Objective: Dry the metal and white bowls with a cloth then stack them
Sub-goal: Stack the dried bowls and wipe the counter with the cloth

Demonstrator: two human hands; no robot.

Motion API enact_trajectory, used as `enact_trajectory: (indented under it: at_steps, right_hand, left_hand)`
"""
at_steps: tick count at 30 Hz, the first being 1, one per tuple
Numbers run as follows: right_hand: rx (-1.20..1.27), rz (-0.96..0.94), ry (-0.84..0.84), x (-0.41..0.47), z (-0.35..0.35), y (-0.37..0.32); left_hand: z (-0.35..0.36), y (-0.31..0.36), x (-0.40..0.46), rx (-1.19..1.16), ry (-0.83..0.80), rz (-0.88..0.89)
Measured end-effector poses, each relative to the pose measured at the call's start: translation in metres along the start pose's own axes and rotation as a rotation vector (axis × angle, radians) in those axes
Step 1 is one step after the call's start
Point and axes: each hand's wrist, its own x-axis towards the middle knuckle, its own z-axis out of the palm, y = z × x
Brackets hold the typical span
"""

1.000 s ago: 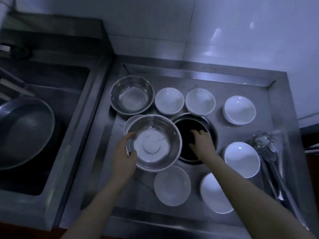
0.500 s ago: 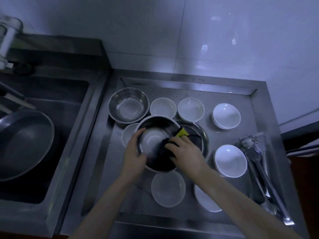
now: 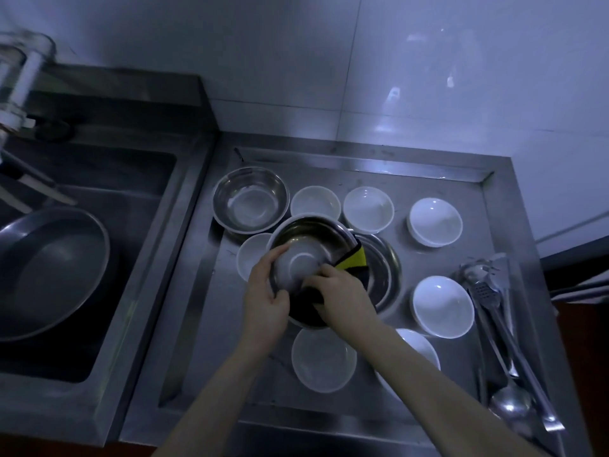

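Observation:
My left hand (image 3: pixel 265 293) grips the near-left rim of a metal bowl (image 3: pixel 308 239) that is tilted up over the drainboard. My right hand (image 3: pixel 342 296) holds a dark cloth with a yellow patch (image 3: pixel 352 260) pressed inside the bowl's lower right part. A second metal bowl (image 3: pixel 250 202) stands at the back left, and a third (image 3: pixel 384 272) sits partly hidden behind the held one. Several white bowls lie around them, among them one at the back (image 3: pixel 368 209), one at the right (image 3: pixel 443 306) and one in front (image 3: pixel 324 359).
The steel drainboard (image 3: pixel 428 179) has a raised rim against the tiled wall. Metal tongs and a ladle (image 3: pixel 504 331) lie along its right side. To the left is a sink (image 3: pixel 108 179) with a large dark pan (image 3: pixel 49 268) in it and a tap (image 3: pixel 23 77) above.
My right hand took the dark cloth from the bowl on the right and brought it into the metal bowl. My left hand tipped that bowl up and now wraps further around its rim.

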Motion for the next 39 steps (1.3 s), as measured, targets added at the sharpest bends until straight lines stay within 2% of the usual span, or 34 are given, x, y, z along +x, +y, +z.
enact_trajectory:
  at_steps: [3, 5, 7, 9, 11, 12, 15, 17, 19, 22, 24, 27, 29, 32, 35, 39]
  right_hand:
    - [0.007, 0.087, 0.218, 0.02, 0.0, 0.014]
    - [-0.035, 0.14, 0.29, 0.029, -0.003, 0.016]
    - [-0.086, 0.104, 0.228, 0.029, -0.009, 0.009]
    - [-0.039, -0.003, 0.042, 0.022, -0.015, 0.007]
    - [0.072, -0.028, -0.113, 0.015, -0.023, 0.012]
    - [0.121, -0.002, -0.108, 0.013, -0.028, 0.015]
    - [0.179, 0.126, 0.123, 0.009, -0.038, 0.031]
    - [0.147, 0.255, 0.216, 0.006, -0.042, 0.038]
    - [0.074, 0.336, 0.232, 0.003, -0.04, 0.044]
    - [-0.039, 0.369, 0.141, 0.008, -0.034, 0.033]
    - [0.118, 0.405, 0.176, 0.027, -0.035, 0.01]
    - [0.546, 0.528, 0.244, 0.067, -0.031, -0.03]
    - [0.578, 0.564, 0.346, 0.096, -0.026, -0.046]
    - [0.596, 0.582, 0.417, 0.139, -0.012, -0.054]
    - [0.493, 0.619, 0.437, 0.18, 0.009, -0.044]
    - [0.354, 0.668, 0.367, 0.215, 0.038, -0.024]
  left_hand:
    - [0.0, 0.004, 0.003, 0.039, -0.02, 0.066]
    - [0.002, 0.011, 0.008, 0.051, -0.026, 0.077]
    - [0.0, 0.012, 0.016, 0.032, 0.003, 0.059]
    - [-0.005, 0.009, 0.021, 0.032, 0.034, 0.066]
    - [-0.01, 0.005, 0.021, 0.035, 0.024, 0.039]
    - [-0.012, 0.003, 0.02, 0.034, 0.011, 0.026]
    - [-0.02, -0.003, 0.023, 0.006, 0.002, -0.033]
    - [-0.032, -0.006, 0.031, -0.007, 0.009, -0.087]
    - [-0.044, -0.007, 0.039, -0.036, -0.005, -0.143]
    - [-0.063, -0.007, 0.054, -0.114, -0.026, -0.158]
    - [-0.072, -0.006, 0.067, -0.155, -0.031, -0.152]
    - [-0.084, -0.01, 0.093, -0.178, -0.031, -0.152]
    - [-0.092, -0.014, 0.112, -0.181, -0.009, -0.192]
    - [-0.105, -0.019, 0.147, -0.124, 0.042, -0.251]
    - [-0.118, -0.034, 0.183, 0.002, 0.043, -0.247]
    - [-0.125, -0.061, 0.219, 0.197, 0.003, -0.274]
